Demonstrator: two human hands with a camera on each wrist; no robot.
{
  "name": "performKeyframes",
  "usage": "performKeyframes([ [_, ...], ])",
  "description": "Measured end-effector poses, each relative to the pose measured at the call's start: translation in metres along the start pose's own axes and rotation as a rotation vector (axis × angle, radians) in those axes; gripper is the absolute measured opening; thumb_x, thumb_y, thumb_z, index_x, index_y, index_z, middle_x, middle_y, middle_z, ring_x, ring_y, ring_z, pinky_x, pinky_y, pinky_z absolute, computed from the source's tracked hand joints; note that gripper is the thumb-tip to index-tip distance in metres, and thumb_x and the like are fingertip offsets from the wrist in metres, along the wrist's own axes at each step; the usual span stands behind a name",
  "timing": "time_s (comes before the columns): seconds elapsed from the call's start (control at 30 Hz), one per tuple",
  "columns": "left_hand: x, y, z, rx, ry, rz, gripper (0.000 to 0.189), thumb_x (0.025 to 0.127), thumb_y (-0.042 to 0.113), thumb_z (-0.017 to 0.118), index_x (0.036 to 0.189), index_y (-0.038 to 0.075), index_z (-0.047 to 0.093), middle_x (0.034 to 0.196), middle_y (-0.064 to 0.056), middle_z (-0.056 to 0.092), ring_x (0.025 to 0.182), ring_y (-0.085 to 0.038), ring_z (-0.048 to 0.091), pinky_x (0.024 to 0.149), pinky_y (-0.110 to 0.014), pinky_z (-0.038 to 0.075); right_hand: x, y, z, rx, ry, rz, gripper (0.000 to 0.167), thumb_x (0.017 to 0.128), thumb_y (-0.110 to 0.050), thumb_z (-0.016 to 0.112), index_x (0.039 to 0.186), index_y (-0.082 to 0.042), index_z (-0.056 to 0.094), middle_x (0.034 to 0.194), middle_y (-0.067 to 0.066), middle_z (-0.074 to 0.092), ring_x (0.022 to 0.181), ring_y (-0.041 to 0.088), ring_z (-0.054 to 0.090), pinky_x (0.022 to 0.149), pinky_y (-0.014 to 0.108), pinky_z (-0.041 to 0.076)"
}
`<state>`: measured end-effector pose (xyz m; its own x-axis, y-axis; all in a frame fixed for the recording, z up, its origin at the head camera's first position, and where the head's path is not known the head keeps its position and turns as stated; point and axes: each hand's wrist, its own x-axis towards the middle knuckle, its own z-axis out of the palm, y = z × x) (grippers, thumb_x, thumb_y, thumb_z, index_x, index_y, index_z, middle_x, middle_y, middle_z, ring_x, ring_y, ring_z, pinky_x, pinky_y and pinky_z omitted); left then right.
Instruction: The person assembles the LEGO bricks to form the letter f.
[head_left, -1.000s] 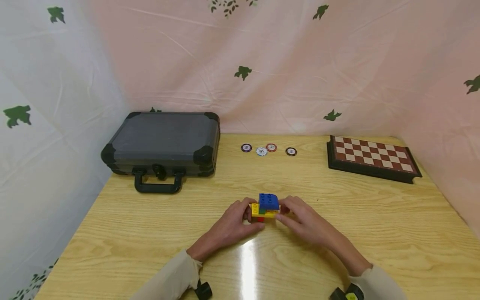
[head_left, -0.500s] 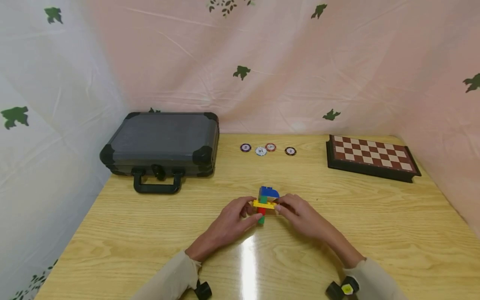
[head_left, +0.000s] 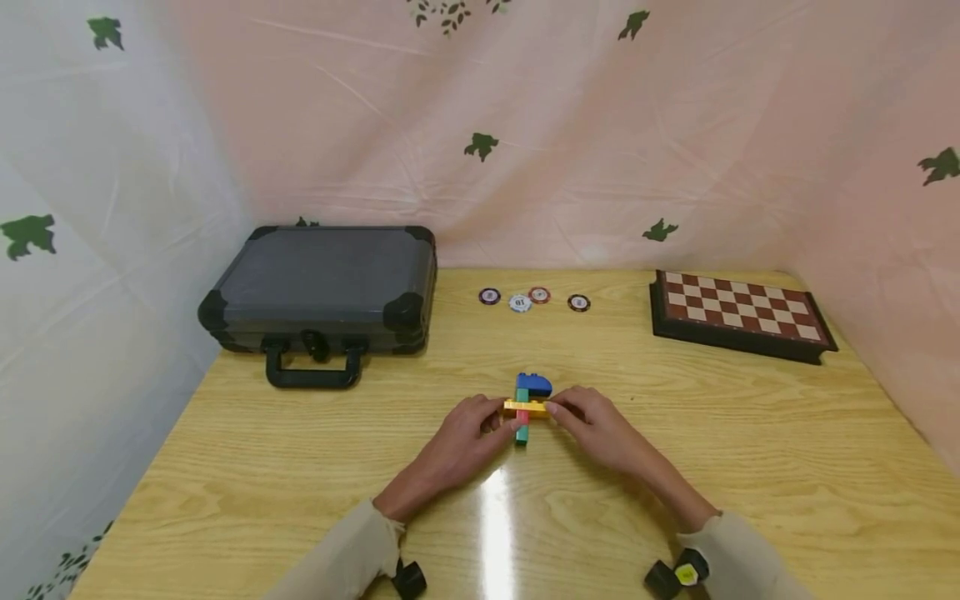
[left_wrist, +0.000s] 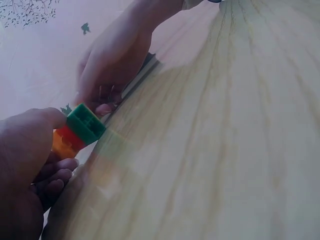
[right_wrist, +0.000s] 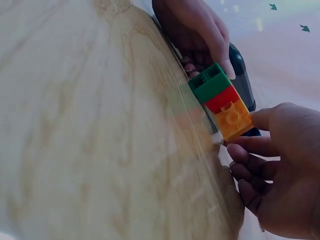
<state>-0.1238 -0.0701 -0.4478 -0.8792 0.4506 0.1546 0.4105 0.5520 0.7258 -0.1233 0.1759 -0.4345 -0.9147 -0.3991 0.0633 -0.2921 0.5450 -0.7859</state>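
Observation:
A small stack of toy building blocks stands between both hands above the table. From the top come a blue round-edged block [head_left: 535, 384], a green block [head_left: 522, 395], a wide yellow block [head_left: 528, 407], a red block [right_wrist: 222, 99] and a lower green block [left_wrist: 86, 123]. My left hand [head_left: 467, 437] grips the stack from the left, its thumb over the red block and its fingers at the yellow block's left end. With thumb and forefinger, my right hand [head_left: 600, 429] pinches the yellow block's right end. The wrist views show the lower green block's hollow underside.
On the wooden table [head_left: 315, 467], a grey case [head_left: 322, 275] with a black handle lies at the back left. Several poker chips [head_left: 520, 302] lie near the back middle. A folded chessboard [head_left: 742, 312] lies at the back right. Patterned cloth [head_left: 570, 133] hangs behind.
The block stack has tilted so its top leans away and its side faces the head camera; the red and lower green blocks have come into sight. Both hands keep their hold.

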Motion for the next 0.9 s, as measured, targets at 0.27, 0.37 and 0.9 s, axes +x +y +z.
performKeyframes([
  [0.27, -0.0001, 0.0002, -0.0001, 0.0, 0.006, 0.005, 0.032, 0.106, 0.038, 0.06, 0.112, 0.008, 0.069, 0.079, 0.004, 0.049, 0.076, -0.014, 0.047, 0.069, -0.031, 0.039, 0.0026, 0.0005, 0.0015, -0.031, 0.035, 0.028, 0.023, 0.108, -0.019, 0.058, 0.114, -0.002, 0.073, 0.104, 0.004, 0.068, 0.091, 0.02, 0.055, 0.082, 0.037, 0.049],
  [0.37, 0.0008, 0.0007, 0.0008, 0.003, 0.007, -0.004, 0.037, 0.106, 0.041, 0.059, 0.117, 0.007, 0.07, 0.08, 0.005, 0.05, 0.077, -0.014, 0.048, 0.07, -0.031, 0.041, 0.0027, 0.0004, 0.001, -0.037, 0.042, 0.033, 0.024, 0.108, -0.019, 0.058, 0.116, -0.002, 0.072, 0.107, 0.005, 0.068, 0.093, 0.02, 0.057, 0.083, 0.038, 0.05],
  [0.9, 0.0038, 0.0013, 0.0013, 0.005, 0.007, -0.014, 0.047, 0.106, 0.039, 0.059, 0.135, 0.001, 0.066, 0.083, 0.006, 0.056, 0.075, -0.011, 0.052, 0.07, -0.03, 0.046, 0.0015, -0.0002, 0.001, -0.039, 0.061, 0.057, 0.024, 0.108, -0.02, 0.059, 0.118, -0.002, 0.072, 0.106, 0.005, 0.067, 0.089, 0.02, 0.056, 0.079, 0.033, 0.05],
])
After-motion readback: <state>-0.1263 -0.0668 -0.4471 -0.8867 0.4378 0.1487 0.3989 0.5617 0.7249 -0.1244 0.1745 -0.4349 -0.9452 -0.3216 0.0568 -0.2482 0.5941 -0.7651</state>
